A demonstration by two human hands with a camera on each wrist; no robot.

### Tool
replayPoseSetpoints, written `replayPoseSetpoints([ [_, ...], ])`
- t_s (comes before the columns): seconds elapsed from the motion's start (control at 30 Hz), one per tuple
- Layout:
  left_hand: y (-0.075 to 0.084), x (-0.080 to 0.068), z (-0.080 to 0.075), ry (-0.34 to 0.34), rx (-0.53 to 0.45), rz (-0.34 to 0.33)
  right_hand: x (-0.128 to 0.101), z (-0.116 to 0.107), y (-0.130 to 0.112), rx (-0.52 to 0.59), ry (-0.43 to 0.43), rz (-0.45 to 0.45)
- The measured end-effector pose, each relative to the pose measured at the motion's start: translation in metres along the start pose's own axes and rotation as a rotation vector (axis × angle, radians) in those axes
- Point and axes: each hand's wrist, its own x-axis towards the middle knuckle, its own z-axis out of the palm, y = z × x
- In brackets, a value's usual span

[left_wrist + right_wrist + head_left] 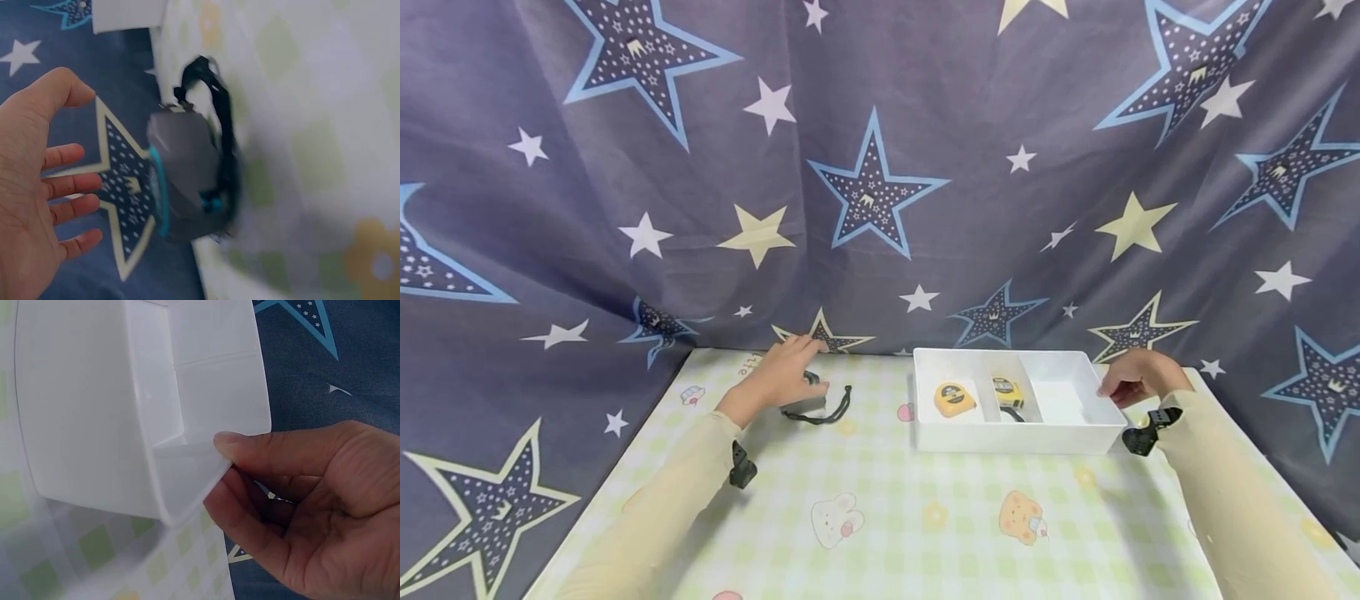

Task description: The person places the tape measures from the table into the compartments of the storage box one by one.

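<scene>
Star-printed blue cloth hangs behind the table (925,533), whose cover is a pale green check with little cartoon animals. A white tray (1015,437) with three compartments sits right of centre — one yellow tape measure (955,399) lies in its left compartment, a second one (1008,392) in the middle, and the right compartment looks bare. The right hand (1138,377) pinches the tray's right-hand corner, thumb on the rim. Left of the tray, the left hand (782,375) hovers with fingers spread, just beside a grey tape measure (184,184) with a black wrist strap; it has not closed yet. I judge this the reach-to-pick step: next the fingers must wrap the grey case and lift it toward the bare compartment.
</scene>
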Motion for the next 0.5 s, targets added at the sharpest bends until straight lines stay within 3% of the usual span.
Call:
replayPoseSetpoints([
  [0.3, -0.017, -0.015, 0.011, -0.036, 0.048, -0.036, 0.003, 0.000, 0.003, -0.002, -0.004, 0.007],
  [0.5, -0.028, -0.021, 0.020, -0.012, 0.085, -0.048, 0.002, -0.002, 0.000, 0.001, -0.023, 0.004],
])
